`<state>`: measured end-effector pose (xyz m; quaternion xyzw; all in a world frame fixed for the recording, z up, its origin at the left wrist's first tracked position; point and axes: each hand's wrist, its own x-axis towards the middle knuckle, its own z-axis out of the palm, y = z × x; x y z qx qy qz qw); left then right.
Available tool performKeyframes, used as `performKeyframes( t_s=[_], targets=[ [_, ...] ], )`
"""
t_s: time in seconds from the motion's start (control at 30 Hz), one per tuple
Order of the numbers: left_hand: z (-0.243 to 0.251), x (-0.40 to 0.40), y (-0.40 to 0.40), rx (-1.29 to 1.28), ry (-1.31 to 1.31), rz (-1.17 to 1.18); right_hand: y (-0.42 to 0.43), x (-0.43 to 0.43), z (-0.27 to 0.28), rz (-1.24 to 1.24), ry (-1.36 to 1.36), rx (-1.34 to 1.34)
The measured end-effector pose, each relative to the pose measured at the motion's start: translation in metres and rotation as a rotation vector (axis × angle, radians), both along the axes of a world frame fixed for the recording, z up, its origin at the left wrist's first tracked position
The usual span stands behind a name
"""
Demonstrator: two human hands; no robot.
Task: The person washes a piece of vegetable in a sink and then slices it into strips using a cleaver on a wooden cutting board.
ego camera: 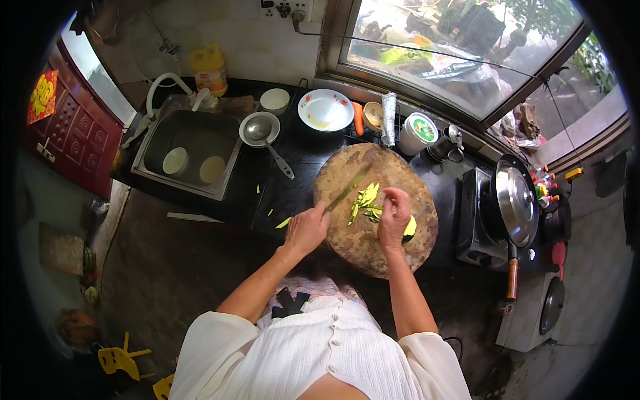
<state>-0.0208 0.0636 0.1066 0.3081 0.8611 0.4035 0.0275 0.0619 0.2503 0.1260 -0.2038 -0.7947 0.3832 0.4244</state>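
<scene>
My left hand (pixel 309 227) grips the handle of a kitchen knife (pixel 348 188), its blade angled up and away over a round wooden chopping block (pixel 345 230). Cut strips of a green-skinned vegetable with yellow flesh, probably squash (pixel 367 194), lie in a small heap right of the blade. Above the block, my right hand (pixel 394 220) has curled fingers close to the strips. Whether it pinches one of them is unclear. A larger piece of the same vegetable (pixel 410 227) shows beside that hand, partly hidden by it.
Left is a sink (pixel 200 132) holding bowls. A ladle (pixel 280 162) rests in a white bowl (pixel 245 137). Behind the block stand a floral plate (pixel 326 110), a carrot (pixel 357 119) and a white tub (pixel 417 137). Right, a lidded wok (pixel 515 200) sits on a stove (pixel 470 225).
</scene>
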Motion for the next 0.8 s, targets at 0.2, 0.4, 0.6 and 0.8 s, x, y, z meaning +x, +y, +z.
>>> performKeyframes(
  t_s=[0.2,0.4,0.6,0.8],
  targets=[
    [0.002,0.004,-0.013,-0.159,0.49,-0.178,-0.004,0.001,0.038,0.349,-0.359,0.186],
    [-0.005,0.012,-0.017,-0.214,0.666,-0.266,-0.017,-0.006,0.007,0.461,-0.815,0.418],
    [-0.024,0.022,-0.089,-0.115,0.412,-0.148,-0.004,-0.029,0.015,0.242,-0.516,0.354],
    [-0.046,0.049,-0.191,-0.194,0.031,0.41,-0.077,-0.056,-0.03,0.601,-0.761,0.29]
  ],
)
